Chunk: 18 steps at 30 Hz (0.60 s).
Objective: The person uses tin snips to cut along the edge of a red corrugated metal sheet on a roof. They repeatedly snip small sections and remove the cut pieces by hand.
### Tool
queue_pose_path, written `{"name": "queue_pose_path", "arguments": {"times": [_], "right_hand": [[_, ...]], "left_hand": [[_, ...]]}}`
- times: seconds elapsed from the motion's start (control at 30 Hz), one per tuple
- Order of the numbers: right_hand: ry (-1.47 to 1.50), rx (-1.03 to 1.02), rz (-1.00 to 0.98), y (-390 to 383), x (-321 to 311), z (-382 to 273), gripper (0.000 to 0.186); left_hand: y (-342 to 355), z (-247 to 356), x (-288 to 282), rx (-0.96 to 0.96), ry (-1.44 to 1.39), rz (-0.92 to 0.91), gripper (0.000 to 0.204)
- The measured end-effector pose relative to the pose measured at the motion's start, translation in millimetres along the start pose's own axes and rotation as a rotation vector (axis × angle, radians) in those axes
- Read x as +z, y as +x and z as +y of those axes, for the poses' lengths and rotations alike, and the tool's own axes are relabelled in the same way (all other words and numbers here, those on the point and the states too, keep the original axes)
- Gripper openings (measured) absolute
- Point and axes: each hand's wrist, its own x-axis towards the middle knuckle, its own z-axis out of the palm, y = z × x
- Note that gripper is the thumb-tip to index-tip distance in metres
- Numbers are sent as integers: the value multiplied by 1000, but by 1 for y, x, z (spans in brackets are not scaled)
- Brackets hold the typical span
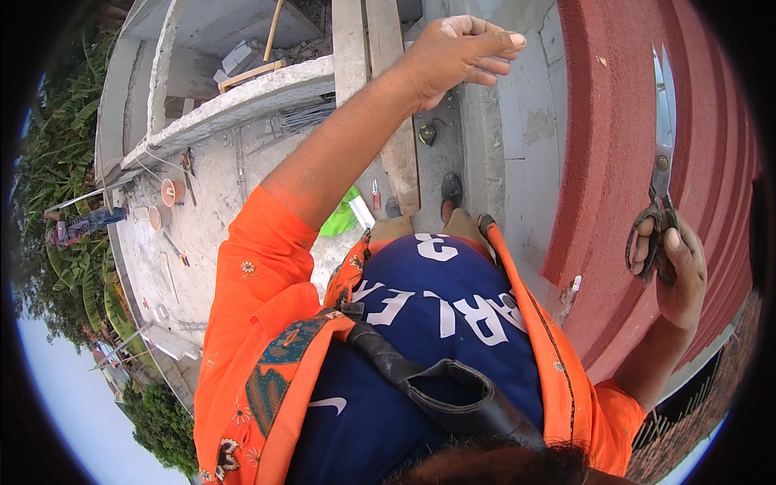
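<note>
My left hand (469, 50) is raised near the top centre above a wooden plank and a grey block wall, its fingers loosely bent and apart, with nothing visible in them. On the right, my right hand (675, 259) grips large scissor-like shears (659, 178) by their dark handles. The silver blades point away from me, over or against a red ribbed roofing sheet (606, 121); whether they cut into it is hard to tell. A small white item (576, 284) lies on the sheet's left part.
Below lie a tape measure (428, 133), red-handled pliers (376, 194) and a green bag (343, 212). At left, a concrete floor (210, 234) holds buckets (172, 192) and tools, with another person (85, 226) at its edge. The plank (392, 153) runs beside the block wall (521, 162).
</note>
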Motion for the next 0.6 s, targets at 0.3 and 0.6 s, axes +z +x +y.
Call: {"name": "queue_pose_path", "arguments": {"times": [0.3, 0.6], "right_hand": [[-205, 3, -240, 2, 246, 54, 39], [341, -27, -336, 33, 385, 132, 57]], "left_hand": [[-215, -59, -14, -161, -285, -425, 66], [-269, -116, -72, -310, -360, 1, 52]]}}
